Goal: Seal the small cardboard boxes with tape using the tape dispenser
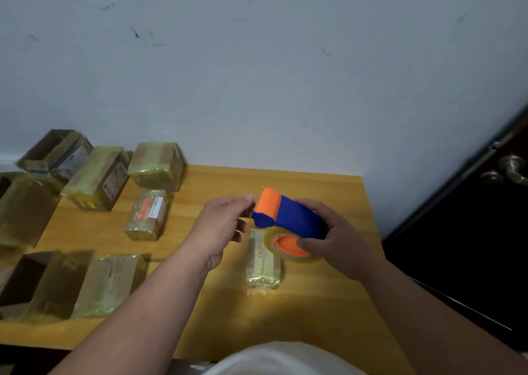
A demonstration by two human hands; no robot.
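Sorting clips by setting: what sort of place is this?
Probably a plain room used for packing parcels: a wooden table against a scuffed wall, taped boxes, and a door with a lever handle.

blue-orange tape dispenser (288, 217); yellow-wood table (328, 303).

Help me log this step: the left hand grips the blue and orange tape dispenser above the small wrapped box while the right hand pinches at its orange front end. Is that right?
Not quite: the hands are swapped. In the head view the right hand grips the tape dispenser above the small wrapped box, while the left hand pinches at its orange front end.
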